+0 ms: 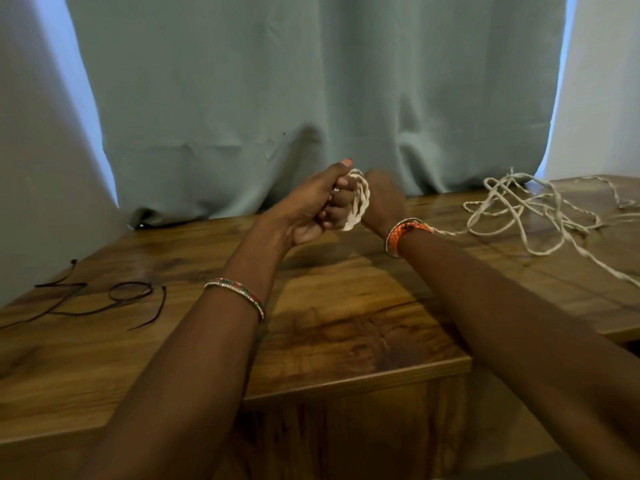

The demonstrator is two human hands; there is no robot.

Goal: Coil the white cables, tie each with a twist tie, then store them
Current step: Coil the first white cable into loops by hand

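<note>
White cable: small coil held above wooden table, between both hands. Left hand fisted, fingers curled through loops. Right hand closed against coil's far side; exact grip could not be told. Loose remainder lay tangled at right, trailing to right wrist.

Risks, judged: tangle could knot under pull; loops could slip off fingers, since untied.

Twist ties lay far left, well apart from coil; fetching one would need a freed hand. Curtain hung behind. No storage spot seen.

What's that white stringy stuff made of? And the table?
The white cable looks like twisted cotton-type cord: matte, with visible plied strands, though that is a guess. The table looks like glossy varnished wood, with brown grain and reflections.
</note>
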